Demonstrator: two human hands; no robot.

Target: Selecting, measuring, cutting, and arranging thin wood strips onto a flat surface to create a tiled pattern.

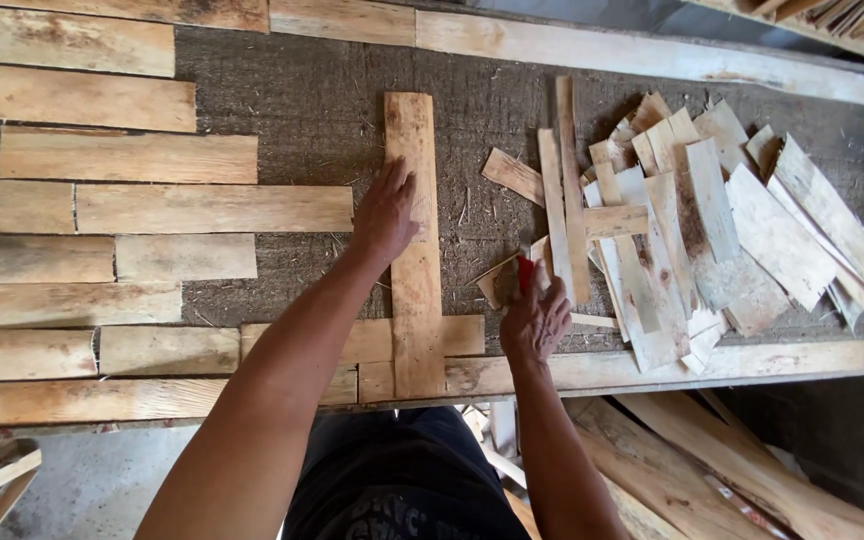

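Left hand (385, 213) laid flat, fingers spread, on upright plank (415, 250). Right hand (535, 318) closed around red-handled tool (524, 272); tool end hidden.

Laid wood slats (212, 208) (rows, left)

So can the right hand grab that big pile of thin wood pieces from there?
Probably yes. The right hand sits just beside the pile of thin wood pieces, with only loose slats between them, though it already grips a red thing.
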